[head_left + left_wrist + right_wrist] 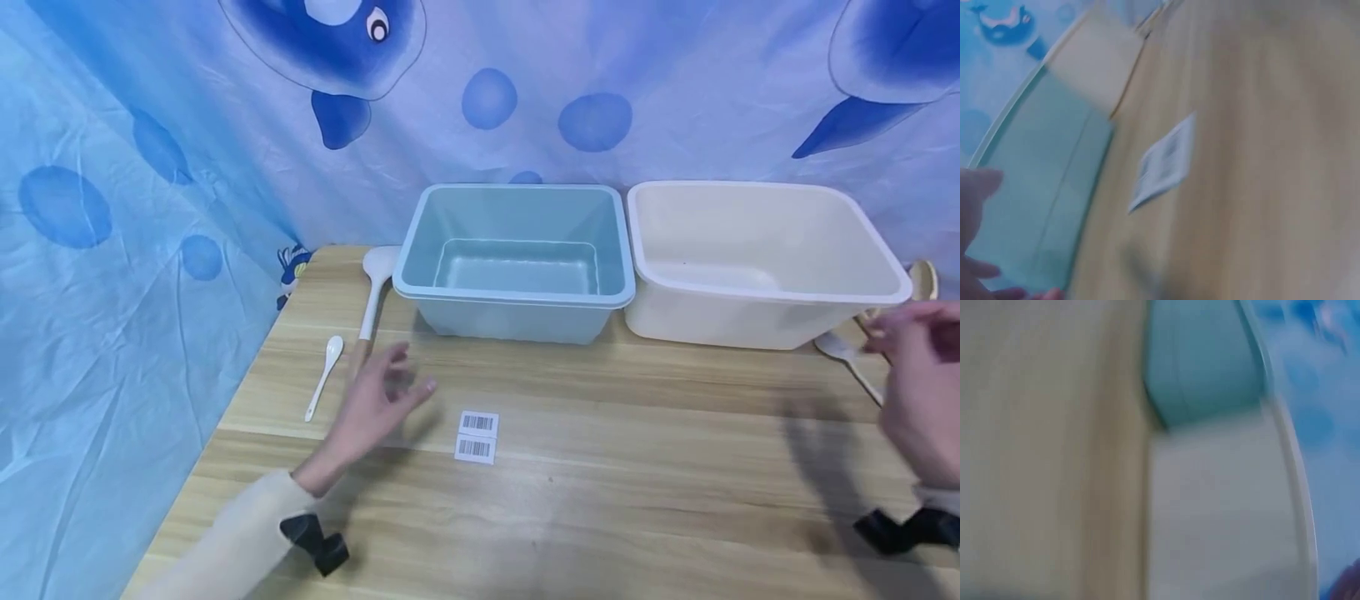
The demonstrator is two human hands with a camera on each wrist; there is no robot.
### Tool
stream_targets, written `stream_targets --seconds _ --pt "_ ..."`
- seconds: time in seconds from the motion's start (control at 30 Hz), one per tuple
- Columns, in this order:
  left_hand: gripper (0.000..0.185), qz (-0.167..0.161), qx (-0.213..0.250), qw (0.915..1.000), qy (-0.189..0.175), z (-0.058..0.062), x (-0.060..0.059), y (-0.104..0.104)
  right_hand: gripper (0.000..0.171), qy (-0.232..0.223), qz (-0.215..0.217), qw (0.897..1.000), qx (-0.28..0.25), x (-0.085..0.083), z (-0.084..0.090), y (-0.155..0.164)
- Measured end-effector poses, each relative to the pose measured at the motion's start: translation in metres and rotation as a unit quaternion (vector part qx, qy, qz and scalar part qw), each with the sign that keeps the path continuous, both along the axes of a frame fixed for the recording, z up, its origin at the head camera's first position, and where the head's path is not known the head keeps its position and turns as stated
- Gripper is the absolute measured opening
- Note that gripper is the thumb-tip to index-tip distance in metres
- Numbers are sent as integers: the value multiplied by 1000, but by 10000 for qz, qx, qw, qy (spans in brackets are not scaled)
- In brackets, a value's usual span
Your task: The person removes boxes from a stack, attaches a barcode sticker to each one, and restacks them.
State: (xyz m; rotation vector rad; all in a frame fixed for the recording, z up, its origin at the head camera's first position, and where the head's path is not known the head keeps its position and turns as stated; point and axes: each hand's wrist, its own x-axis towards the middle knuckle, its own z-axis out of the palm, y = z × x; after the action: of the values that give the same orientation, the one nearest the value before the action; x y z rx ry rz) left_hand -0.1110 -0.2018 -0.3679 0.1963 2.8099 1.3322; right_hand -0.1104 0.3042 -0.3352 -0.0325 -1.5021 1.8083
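Note:
My left hand [378, 397] hovers over the wooden table [600, 500] with loose, spread fingers and holds nothing. It is just right of a small white spoon [324, 377] and the handle of a long white spatula [373, 293]. My right hand [917, 379] is blurred at the right edge, fingers relaxed, empty, close to a white spoon [847, 358] lying by the cream tub [757, 258]. A light blue tub [517, 258] stands beside the cream one. Both wrist views are blurred; the left one shows the blue tub [1041, 187] and a barcode label [1166, 162].
A white label with two barcodes [477, 436] lies on the table in front of the blue tub. A wooden utensil [924, 282] sits behind the cream tub's right corner. A blue dolphin-print cloth [150, 167] hangs behind and to the left.

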Motion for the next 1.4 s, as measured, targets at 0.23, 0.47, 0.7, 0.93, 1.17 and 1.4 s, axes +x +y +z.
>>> stream_targets --seconds 0.23,0.47,0.7,0.93,1.17,1.4 --pt "69 -144 264 9955 -900 -16 38 25 23 -2060 2152 9332 2009 50 -26 -94" --pt "67 43 743 9920 -1020 -20 42 38 41 -3254 3345 8568 2192 50 -48 -180" --pt "66 10 1020 9886 -1105 -26 39 48 48 -3827 4343 8091 1008 38 -62 -230" --pt "65 -70 1524 9804 -1244 -29 38 57 43 -3999 4694 7863 -377 29 -68 -241" --pt "60 -118 1495 9810 -1228 -32 36 57 41 -4166 4677 7768 -659 26 -73 -242" --pt "44 -15 1619 9789 -1245 -39 27 59 42 -4171 4597 7815 -634 27 -75 -241"
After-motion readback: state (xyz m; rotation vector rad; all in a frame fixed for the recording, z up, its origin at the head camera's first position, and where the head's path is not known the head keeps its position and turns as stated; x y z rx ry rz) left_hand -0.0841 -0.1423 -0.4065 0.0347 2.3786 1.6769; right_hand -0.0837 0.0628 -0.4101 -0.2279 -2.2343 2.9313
